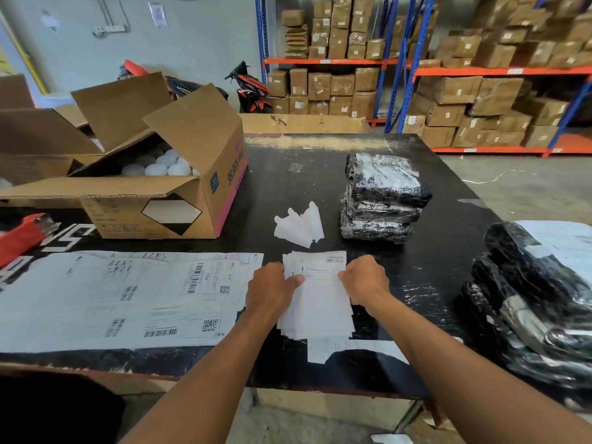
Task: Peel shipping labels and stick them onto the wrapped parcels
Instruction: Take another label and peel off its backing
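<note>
1. A stack of shipping labels (315,299) lies at the centre of the frame, on the near part of a black table (448,251); its sheets are fanned a little at the lower edge.
2. The left hand (272,291) grips the stack's left edge — thumb on top of the paper, fingers curled shut on it.
3. The right hand (365,282) closes on the stack's right edge, knuckles up; its fingertips are tucked out of sight against the paper.
4. Just above the stack, three or so peeled backing strips (299,224) lie loose on the table.
5. Right of those strips, in the centre right of the frame, stands a pile of wrapped parcels (382,197) in black film, three high, the top one bearing a pale label.
6. At the right edge a second heap of black parcels (528,302) rests on the table, with a white label showing on the uppermost.
7. Wide printed label sheets (121,299) spread flat across the lower left, touching the left hand's side of the stack.
8. An open cardboard box (166,193) sits at the upper left, holding white rounded items — what they are cannot be told.
9. A red tool (22,232) pokes in at the left edge.
10. Shelving with brown cartons (448,91) fills the upper right.
</note>
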The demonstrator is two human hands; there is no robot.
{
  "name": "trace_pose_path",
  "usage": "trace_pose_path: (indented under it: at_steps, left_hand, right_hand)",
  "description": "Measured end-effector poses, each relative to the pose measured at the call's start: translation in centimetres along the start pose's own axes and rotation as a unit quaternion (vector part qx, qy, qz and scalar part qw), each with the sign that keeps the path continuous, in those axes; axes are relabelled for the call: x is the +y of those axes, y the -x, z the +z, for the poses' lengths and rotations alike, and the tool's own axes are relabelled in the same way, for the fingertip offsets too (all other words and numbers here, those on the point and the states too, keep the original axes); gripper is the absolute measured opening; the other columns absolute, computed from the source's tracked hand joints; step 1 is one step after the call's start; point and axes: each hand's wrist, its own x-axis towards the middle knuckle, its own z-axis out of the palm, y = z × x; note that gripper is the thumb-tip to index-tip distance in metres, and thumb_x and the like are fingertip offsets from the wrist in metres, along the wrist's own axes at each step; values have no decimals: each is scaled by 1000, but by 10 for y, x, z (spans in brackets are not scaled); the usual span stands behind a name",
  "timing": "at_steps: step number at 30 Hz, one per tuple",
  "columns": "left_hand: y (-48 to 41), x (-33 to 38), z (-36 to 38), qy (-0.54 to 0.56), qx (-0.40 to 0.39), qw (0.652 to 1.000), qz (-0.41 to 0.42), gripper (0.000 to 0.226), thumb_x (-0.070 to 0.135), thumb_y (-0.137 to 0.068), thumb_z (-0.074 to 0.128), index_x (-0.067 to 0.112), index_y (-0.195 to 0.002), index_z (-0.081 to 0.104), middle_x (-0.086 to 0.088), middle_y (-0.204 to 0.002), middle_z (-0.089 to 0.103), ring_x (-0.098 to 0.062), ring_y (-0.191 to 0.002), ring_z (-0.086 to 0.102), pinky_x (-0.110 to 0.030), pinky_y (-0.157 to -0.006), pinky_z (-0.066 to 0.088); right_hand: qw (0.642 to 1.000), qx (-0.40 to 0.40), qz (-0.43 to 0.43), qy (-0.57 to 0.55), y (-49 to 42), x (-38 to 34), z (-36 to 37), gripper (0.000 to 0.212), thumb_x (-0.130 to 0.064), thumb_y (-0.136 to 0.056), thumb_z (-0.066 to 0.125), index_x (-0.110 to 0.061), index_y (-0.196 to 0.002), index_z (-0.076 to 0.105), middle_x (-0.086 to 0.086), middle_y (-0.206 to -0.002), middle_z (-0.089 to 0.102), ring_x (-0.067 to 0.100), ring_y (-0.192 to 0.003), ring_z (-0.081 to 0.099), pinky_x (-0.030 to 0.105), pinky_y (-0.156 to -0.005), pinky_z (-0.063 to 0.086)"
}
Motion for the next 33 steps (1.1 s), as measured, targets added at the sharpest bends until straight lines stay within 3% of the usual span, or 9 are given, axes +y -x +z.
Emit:
trace_pose_path:
  at_steps: [6, 9, 12, 17, 22, 24, 28, 30, 33]
  left_hand:
    - [-2, 1, -10, 13, 12, 1000, -1, 25, 34, -96, 59, 14, -107, 68, -4, -110, 69, -16, -82, 55, -28, -71, 38]
    - [-2, 7, -17, 29, 71, 997, 15, 36, 34, -97, 57, 9, -121, 64, -8, -121, 66, -26, -104, 60, -34, -83, 45]
    - [-4, 22, -26, 128, 55, 989, 46, 25, 28, -97, 56, 11, -105, 72, -5, -105, 72, -21, -88, 63, -27, -68, 47]
    - [-10, 57, -43, 328, -18, 942, 69, 23, 28, -96, 58, 12, -100, 73, 2, -101, 73, -13, -87, 68, -21, -65, 52]
    - [-16, 95, -54, 318, -32, 937, 140, 13, 21, -92, 66, 11, -84, 73, 0, -95, 75, -20, -86, 70, -33, -74, 57]
    - [-19, 110, -60, 326, -28, 932, 157, 13, 18, -92, 67, 9, -85, 73, -4, -93, 75, -12, -76, 66, -25, -67, 53]
    - [-17, 141, -70, 333, -39, 922, 192, 12, 14, -93, 66, 4, -95, 73, 2, -76, 70, 6, -49, 54, -9, -49, 41]
    - [-18, 154, -71, 333, -39, 921, 201, 11, 15, -92, 67, 6, -95, 73, 1, -80, 73, 4, -56, 59, -13, -56, 45]
    - [-22, 171, -71, 356, -32, 910, 212, 7, 14, -91, 69, 9, -92, 74, -1, -89, 76, -6, -74, 68, -20, -70, 52]
  right_hand:
    - [998, 35, -32, -34, 15, -6, -11, 12, -19, -90, 64, -12, -83, 70, 4, -84, 70, 27, -81, 66, 37, -73, 55]
    - [990, 15, -57, -131, 16, -11, -25, 11, -14, -91, 64, -7, -84, 68, 6, -86, 71, 27, -79, 66, 39, -69, 56]
    - [974, -20, -80, -211, 15, -21, -50, 16, -9, -94, 63, -12, -78, 62, -2, -80, 65, 8, -61, 53, 20, -50, 40]
    - [965, 3, -106, -239, 11, -36, -97, 8, -11, -93, 65, -3, -89, 66, -3, -82, 68, 12, -71, 57, 23, -57, 40]
    - [952, 13, -120, -281, 9, -43, -133, 18, -18, -86, 74, -4, -97, 69, 6, -96, 76, 16, -76, 66, 30, -58, 48]
    - [944, -18, -109, -311, 11, -43, -145, 27, -31, -80, 79, -13, -99, 70, -1, -89, 77, 13, -75, 69, 33, -64, 50]
    - [950, -92, -103, -281, 10, -38, -160, 50, -46, -59, 88, -27, -103, 74, -8, -100, 76, 20, -104, 66, 48, -93, 49]
    - [950, -104, -111, -272, 6, -37, -165, 67, -49, -47, 92, -30, -109, 72, -11, -106, 75, 19, -109, 63, 52, -95, 48]
    - [945, -109, -132, -280, 0, -42, -176, 60, -38, -60, 91, -31, -115, 69, -13, -109, 74, 17, -109, 63, 50, -92, 47]
